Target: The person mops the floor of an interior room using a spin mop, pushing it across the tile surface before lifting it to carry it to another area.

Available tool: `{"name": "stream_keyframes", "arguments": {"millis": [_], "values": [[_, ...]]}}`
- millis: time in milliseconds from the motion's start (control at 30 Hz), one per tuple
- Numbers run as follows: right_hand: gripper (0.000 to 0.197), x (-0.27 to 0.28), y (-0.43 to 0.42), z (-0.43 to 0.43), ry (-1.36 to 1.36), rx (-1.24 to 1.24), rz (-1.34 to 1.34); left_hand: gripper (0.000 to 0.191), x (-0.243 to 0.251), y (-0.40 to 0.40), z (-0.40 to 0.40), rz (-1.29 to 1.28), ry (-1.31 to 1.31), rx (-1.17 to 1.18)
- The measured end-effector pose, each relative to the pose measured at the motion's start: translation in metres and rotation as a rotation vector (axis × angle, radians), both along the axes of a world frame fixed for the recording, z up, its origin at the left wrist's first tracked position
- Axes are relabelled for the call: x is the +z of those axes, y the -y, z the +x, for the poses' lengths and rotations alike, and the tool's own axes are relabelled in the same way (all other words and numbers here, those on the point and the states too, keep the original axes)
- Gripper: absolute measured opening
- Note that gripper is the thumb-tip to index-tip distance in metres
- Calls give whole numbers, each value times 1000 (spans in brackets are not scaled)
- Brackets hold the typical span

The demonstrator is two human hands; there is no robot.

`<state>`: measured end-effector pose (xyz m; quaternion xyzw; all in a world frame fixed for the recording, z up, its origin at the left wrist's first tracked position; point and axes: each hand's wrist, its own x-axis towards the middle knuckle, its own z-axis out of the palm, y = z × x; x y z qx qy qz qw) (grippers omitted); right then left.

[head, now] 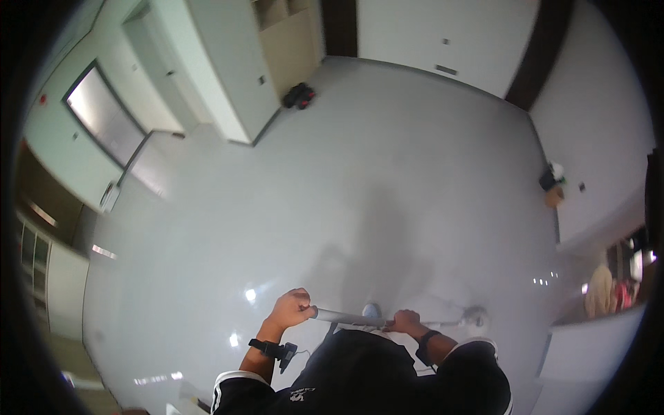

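Both hands grip a long pale grey handle [353,317], likely a mop's, that runs across the front of my body. My left hand [291,307] is closed around its left end. Farther along, my right hand [404,320] is wrapped around the pole near my waist. Beyond the right hand a thinner shaft leads to a blurred round mop-like head [473,319] on the floor at my right. A light-coloured shoe [371,310] shows just past the handle.
Glossy grey floor [290,187] spreads ahead of me. A dark object with red parts [299,96] sits by a wall corner. Small items [552,184] stand along the right wall. A white counter [586,337] at right bears cloth and other things. Shelving [35,249] lines the left.
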<state>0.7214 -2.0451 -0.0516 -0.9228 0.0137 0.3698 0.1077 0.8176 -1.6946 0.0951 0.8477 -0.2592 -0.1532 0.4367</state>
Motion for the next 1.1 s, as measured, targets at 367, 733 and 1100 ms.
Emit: {"name": "stream_keyframes", "arguments": {"millis": [367, 733, 1100], "values": [[18, -10, -169, 165, 340, 414, 266, 31, 47, -68, -121, 338, 197, 661], [37, 69, -516, 146, -799, -376, 912, 26, -6, -199, -153, 324, 400, 1414], [21, 58, -647, 98, -1365, -241, 749, 24, -52, -324, -127, 270, 285, 1468]]}}
